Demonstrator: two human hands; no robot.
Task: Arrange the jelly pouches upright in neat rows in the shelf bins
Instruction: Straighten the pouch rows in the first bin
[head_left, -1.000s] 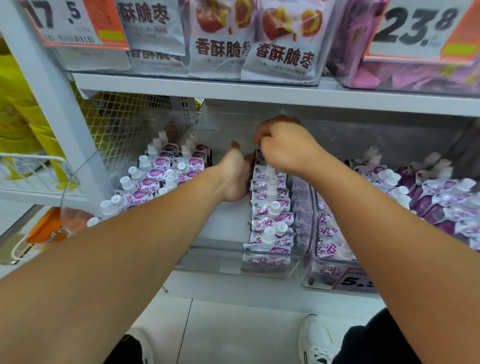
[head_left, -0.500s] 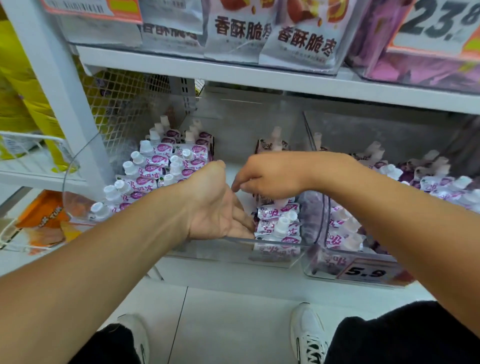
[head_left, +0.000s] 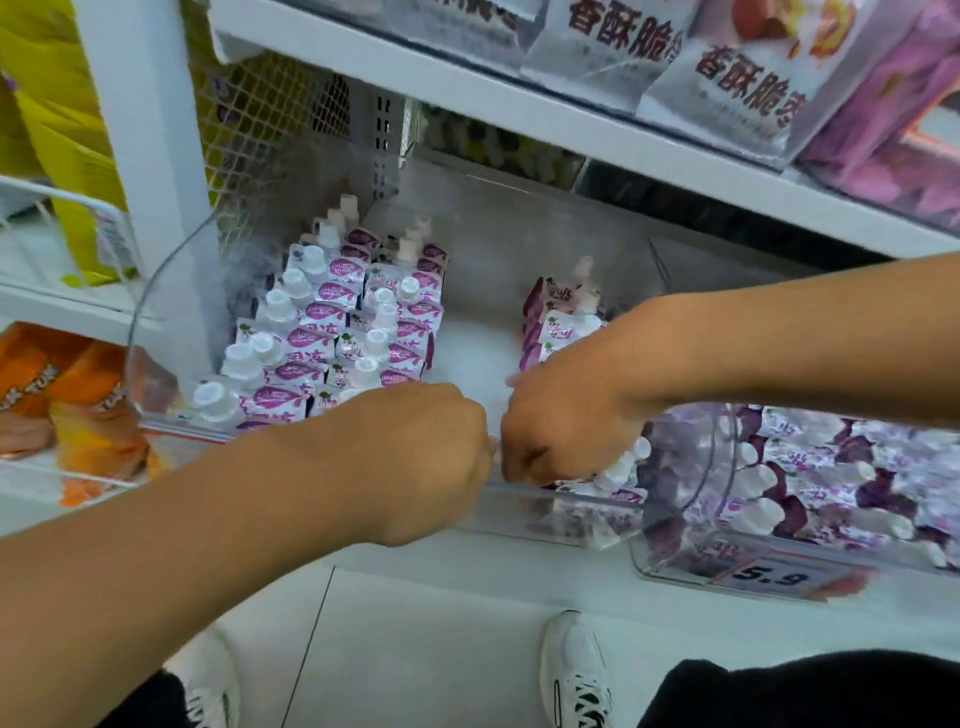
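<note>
left hand (head_left: 415, 457): curled, hold not seen | right hand (head_left: 566, 426): curled among white-capped purple jelly pouches (head_left: 618, 467), hold unclear | clear plastic bin (head_left: 561, 499): near edge

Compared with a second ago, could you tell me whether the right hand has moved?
Yes. The right hand has come forward from the back of the pouch row to the clear bin's front rim, close beside the left hand.

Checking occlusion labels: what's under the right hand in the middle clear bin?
A row of purple-and-white jelly pouches runs beneath the right hand in the middle clear plastic bin; white caps show either side. The hand hides its grip and the pouches under it.
</note>
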